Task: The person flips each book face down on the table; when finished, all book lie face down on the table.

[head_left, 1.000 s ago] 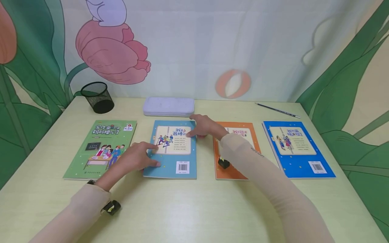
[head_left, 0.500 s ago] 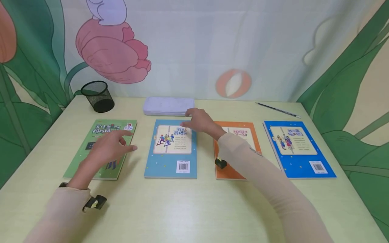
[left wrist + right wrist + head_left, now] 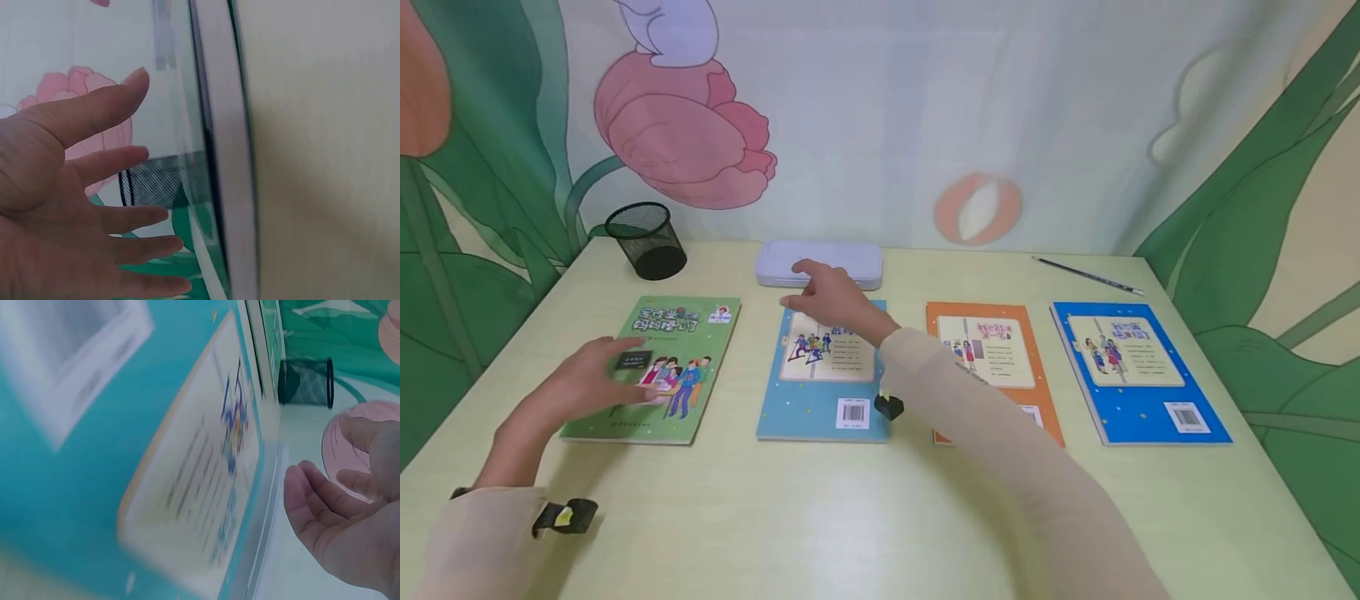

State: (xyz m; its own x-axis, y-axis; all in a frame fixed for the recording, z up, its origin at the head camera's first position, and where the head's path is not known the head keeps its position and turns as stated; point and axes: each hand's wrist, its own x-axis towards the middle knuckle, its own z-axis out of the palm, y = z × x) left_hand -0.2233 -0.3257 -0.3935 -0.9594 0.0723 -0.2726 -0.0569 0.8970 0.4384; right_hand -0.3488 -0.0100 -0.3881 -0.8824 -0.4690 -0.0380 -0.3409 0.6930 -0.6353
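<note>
My left hand hovers over the lower left of a green book, thumb and fingers spread and holding nothing. In the left wrist view the fingers of that hand are straight and apart, with the book's page edge beside them. Over the top edge of a light blue book is my right hand, its fingers loosely bent around nothing. It overlaps the front of a lavender pencil case in the head view. The right wrist view has the blue cover blurred.
An orange book lies partly under the right sleeve, and a bright blue book lies farther right. A pencil rests at the back right. The black mesh pen holder stands at the back left, before a printed curtain.
My left hand has left the light blue book and moved left over the green one. My right hand has moved left along the light blue book's top edge, uncovering more of the orange book.
</note>
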